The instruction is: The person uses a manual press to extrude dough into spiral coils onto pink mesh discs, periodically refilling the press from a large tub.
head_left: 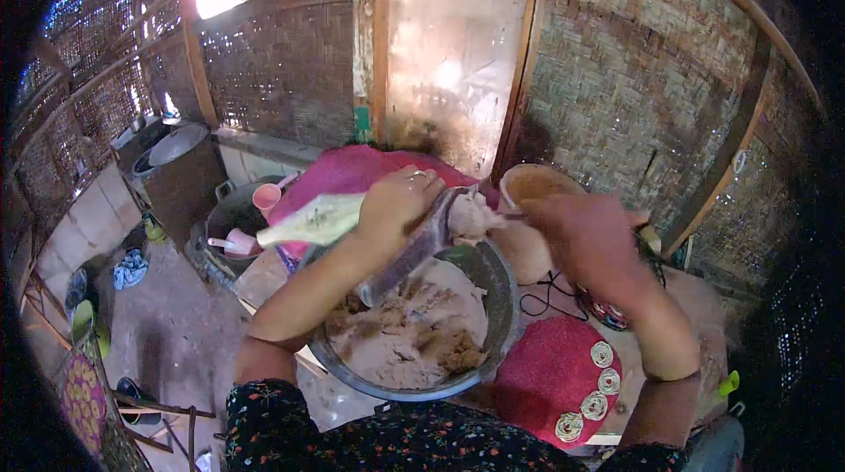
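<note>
My left hand (400, 208) is closed around a greyish-purple, tube-like thing (409, 252), tilted over a wide dark basin (503, 296). At the tube's upper end sits a pale, clumpy mass (473, 214). The basin holds a pale, floury mixture (405, 331) with brown crumbly patches. To the right of the clump, my right hand (591, 239) is smeared by motion, so its grip cannot be read. A thin dark piece shows between it and the clump. Behind it stands a round tan container (537, 180). A pale green elongated thing (317, 217) lies left of my left hand.
A red round mat with cream rosettes (559, 384) lies right of the basin. Red cloth (352, 168) is heaped behind it. At left, a dark pot (220, 226) holds pink dippers. A wooden post and woven walls (634, 85) rise behind.
</note>
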`<state>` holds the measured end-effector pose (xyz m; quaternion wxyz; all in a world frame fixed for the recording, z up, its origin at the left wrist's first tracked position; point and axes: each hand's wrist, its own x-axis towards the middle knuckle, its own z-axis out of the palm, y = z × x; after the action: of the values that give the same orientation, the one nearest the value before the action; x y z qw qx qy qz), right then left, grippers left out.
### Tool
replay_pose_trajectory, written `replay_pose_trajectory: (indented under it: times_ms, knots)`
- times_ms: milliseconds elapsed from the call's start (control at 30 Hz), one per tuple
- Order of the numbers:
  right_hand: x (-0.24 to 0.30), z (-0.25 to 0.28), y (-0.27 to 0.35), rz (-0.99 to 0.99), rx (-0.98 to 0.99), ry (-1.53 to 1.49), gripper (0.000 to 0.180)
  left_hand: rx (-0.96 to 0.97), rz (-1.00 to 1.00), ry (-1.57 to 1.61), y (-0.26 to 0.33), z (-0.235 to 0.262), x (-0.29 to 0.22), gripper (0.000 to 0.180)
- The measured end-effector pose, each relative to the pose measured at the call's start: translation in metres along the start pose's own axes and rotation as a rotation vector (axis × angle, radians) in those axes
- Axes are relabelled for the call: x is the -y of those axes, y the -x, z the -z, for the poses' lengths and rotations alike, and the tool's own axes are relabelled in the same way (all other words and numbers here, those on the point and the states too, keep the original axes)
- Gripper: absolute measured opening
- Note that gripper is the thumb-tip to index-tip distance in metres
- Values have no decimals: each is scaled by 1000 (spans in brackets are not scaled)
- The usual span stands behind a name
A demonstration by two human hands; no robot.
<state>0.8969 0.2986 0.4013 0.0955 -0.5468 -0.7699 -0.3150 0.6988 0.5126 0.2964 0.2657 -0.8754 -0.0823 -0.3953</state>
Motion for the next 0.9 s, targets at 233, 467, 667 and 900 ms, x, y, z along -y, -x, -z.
replay_pose_trajectory:
  times_ms: [233,467,667,900]
  knots:
    - [68,-16,18,75,28,331,46,85,280,663,3,12,-5,61]
    - [44,36,36,-42,-33,183,48,248,524,208,18,38,16,56]
    - [56,6,-1,94,76,286,38,-159,366,747,-1,24,-13,34]
    - [52,3,15,136,41,229,36,-101,567,792,21,27,0,54]
